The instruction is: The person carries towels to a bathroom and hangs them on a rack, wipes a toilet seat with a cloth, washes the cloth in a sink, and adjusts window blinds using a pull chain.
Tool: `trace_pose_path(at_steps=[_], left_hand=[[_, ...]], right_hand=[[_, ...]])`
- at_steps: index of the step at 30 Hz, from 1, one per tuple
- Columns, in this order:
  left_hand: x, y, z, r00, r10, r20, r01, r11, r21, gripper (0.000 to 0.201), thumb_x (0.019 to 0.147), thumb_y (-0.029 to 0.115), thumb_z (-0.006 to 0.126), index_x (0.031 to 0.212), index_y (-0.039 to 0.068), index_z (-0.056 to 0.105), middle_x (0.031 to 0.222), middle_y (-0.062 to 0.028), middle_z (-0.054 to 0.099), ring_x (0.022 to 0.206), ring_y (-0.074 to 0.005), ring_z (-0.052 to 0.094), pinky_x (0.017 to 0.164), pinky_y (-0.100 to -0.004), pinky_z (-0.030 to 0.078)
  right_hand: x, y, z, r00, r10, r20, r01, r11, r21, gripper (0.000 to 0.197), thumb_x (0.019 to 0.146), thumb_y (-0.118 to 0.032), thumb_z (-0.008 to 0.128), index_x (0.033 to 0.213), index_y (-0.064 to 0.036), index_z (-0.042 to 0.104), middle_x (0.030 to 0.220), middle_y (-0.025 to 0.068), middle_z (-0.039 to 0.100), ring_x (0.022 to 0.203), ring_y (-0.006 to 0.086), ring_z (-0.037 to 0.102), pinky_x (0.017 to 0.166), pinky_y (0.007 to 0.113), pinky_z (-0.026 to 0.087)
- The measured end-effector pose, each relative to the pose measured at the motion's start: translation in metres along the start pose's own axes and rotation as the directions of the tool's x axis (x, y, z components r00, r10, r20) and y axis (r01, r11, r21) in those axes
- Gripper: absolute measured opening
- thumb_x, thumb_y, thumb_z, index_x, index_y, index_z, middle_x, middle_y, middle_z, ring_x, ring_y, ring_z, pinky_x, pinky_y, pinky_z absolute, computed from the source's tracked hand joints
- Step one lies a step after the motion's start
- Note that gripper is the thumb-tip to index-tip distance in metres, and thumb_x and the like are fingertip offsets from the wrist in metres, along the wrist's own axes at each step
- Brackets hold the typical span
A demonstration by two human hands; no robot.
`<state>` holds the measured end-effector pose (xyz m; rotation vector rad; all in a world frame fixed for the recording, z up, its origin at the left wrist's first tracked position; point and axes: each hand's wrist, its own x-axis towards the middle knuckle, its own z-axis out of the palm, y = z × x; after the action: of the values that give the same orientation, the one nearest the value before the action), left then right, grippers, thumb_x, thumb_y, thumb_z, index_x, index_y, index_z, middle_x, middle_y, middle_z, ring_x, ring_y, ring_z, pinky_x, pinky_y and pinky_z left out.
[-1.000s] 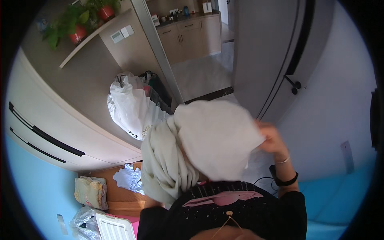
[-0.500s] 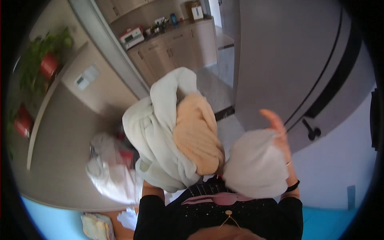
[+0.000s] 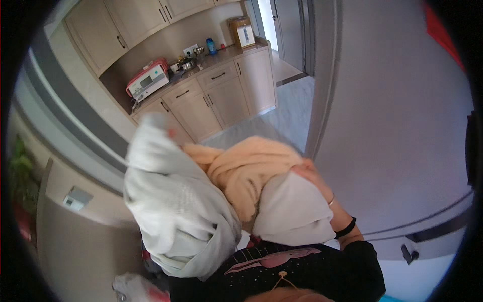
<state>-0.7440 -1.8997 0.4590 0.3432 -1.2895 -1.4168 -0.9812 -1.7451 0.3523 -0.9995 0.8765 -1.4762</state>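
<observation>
I carry a bundle of soft cloths against my chest. A pale grey-green blanket [image 3: 176,211] hangs over my left arm and covers it. Of my left hand [image 3: 172,133] only a small blurred patch of skin shows at the far edge of that blanket; its fingers are hidden. A fluffy peach blanket [image 3: 256,166] lies in the middle of the bundle, folded and twisted. On the right is a smooth whitish cloth [image 3: 294,211]. My right hand [image 3: 311,175] curls over the place where the whitish cloth meets the peach blanket, fingers closed on the fabric.
Ahead, a cabinet [image 3: 221,105] carries a red and white appliance [image 3: 151,80], a blue bottle [image 3: 211,46] and a dispenser [image 3: 245,35]. A grey door [image 3: 387,126] with a dark handle [image 3: 409,254] stands at the right. Plastic bags [image 3: 136,288] sit at lower left.
My view has swung up toward the cabinet. My right hand, earlier raised with a finger stretched out, has come in onto the peach blanket. The pale blanket has shifted left and forward.
</observation>
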Motion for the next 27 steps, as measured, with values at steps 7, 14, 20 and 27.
trace_pose_path(at_steps=[7,14,20,27], left_hand=[[0.197,-0.008,-0.05,0.982,0.173,0.074,-0.157,0.97,-0.184,0.053,0.085,0.032,0.05,0.129,0.008,0.031,0.123,-0.0171,0.043,0.113,-0.0277,0.043,0.095,-0.0425,0.034],[0.365,-0.03,-0.041,0.826,0.336,0.452,0.129,0.668,-0.733,0.052,0.085,0.031,0.051,0.128,0.008,0.033,0.122,-0.0173,0.044,0.113,-0.0278,0.043,0.095,-0.0428,0.035],[0.479,-0.21,0.041,0.751,-0.145,0.644,0.148,0.988,0.049,0.067,0.083,0.028,0.057,0.136,0.009,0.02,0.127,-0.019,0.039,0.115,-0.0277,0.043,0.097,-0.0433,0.031],[0.564,-0.414,0.089,0.318,-0.227,0.92,0.047,0.973,0.224,0.082,0.077,0.023,0.064,0.138,0.005,0.011,0.137,-0.0155,0.027,0.126,-0.0208,0.026,0.103,-0.0351,0.022]], right_hand=[[0.161,-0.033,-0.041,0.922,-0.343,-0.182,0.38,0.893,0.243,0.028,0.083,-0.019,0.053,0.103,0.0002,0.055,0.091,0.008,0.062,0.078,0.0137,0.061,0.07,0.025,0.049],[0.283,-0.036,-0.103,0.843,-0.44,-0.31,0.518,0.821,0.241,0.026,0.081,-0.022,0.057,0.097,-0.001,0.057,0.082,0.0053,0.063,0.07,0.0117,0.06,0.062,0.022,0.049],[0.376,-0.024,-0.19,0.722,-0.509,-0.468,0.618,0.779,0.106,0.031,0.082,-0.026,0.056,0.102,-0.0013,0.055,0.085,0.0063,0.062,0.07,0.0128,0.06,0.062,0.024,0.049],[0.471,-0.051,-0.292,0.579,-0.604,-0.547,0.628,0.759,-0.173,0.036,0.082,-0.029,0.056,0.105,-0.0015,0.053,0.088,0.0071,0.061,0.072,0.0139,0.06,0.063,0.025,0.05]])
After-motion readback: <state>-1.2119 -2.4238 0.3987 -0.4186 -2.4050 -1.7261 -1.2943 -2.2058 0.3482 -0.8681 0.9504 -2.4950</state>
